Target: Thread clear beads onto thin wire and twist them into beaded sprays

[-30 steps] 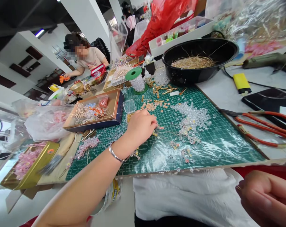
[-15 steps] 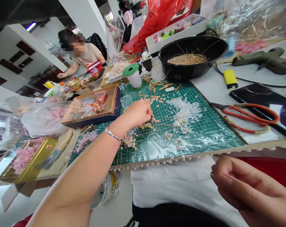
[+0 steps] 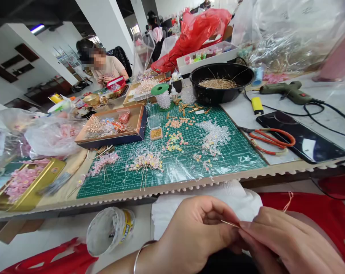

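Golden wire (image 3: pixel 230 223) is pinched where the fingers of left hand (image 3: pixel 199 232) and right hand (image 3: pixel 289 236) meet, above the near lap (image 3: pixel 219 263), probably for steadiness; farther, clear beads (image 3: pixel 216 133) lie loose on the green mat (image 3: pixel 241 150), seemingly for easy picking.

Gold wire (image 3: pixel 230 223) was partly hidden

Fingertips (image 3: pixel 243 225) covered one of its ends. The left hand (image 3: pixel 195 232) hid some of its own fingers. The bottom edge cropped both the silver bracelet (image 3: pixel 137 257) and the right hand (image 3: pixel 289 241). Individual clear beads (image 3: pixel 215 133) were too small to count.
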Demonstrator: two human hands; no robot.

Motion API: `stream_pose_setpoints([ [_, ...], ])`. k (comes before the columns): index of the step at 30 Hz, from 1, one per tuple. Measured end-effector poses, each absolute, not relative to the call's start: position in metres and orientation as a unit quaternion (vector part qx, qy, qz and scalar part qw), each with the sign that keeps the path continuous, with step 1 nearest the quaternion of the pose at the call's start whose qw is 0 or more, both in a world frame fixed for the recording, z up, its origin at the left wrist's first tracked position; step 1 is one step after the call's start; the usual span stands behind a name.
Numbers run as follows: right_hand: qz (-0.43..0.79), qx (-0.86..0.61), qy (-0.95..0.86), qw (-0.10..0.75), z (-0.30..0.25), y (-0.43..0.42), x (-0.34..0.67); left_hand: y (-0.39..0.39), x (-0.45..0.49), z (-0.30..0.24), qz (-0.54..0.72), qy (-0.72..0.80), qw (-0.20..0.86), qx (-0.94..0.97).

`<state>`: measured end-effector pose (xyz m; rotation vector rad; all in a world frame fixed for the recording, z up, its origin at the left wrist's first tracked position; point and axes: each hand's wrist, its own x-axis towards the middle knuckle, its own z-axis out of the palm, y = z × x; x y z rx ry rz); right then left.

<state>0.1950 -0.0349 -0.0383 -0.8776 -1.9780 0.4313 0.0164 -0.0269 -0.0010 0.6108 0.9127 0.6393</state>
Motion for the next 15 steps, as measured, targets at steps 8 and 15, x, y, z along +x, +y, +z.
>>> stream_pose_setpoints([
  [8,0.174,-0.405,-0.778,0.447,-0.025,-0.052,0.194,-0.039,0.014,-0.015,0.302,0.371,0.858,0.188],
  [15,0.152,-0.479,-0.738,0.45,-0.026,-0.066,0.201,-0.044,0.014,-0.015,0.324,0.353,0.856,0.195],
])
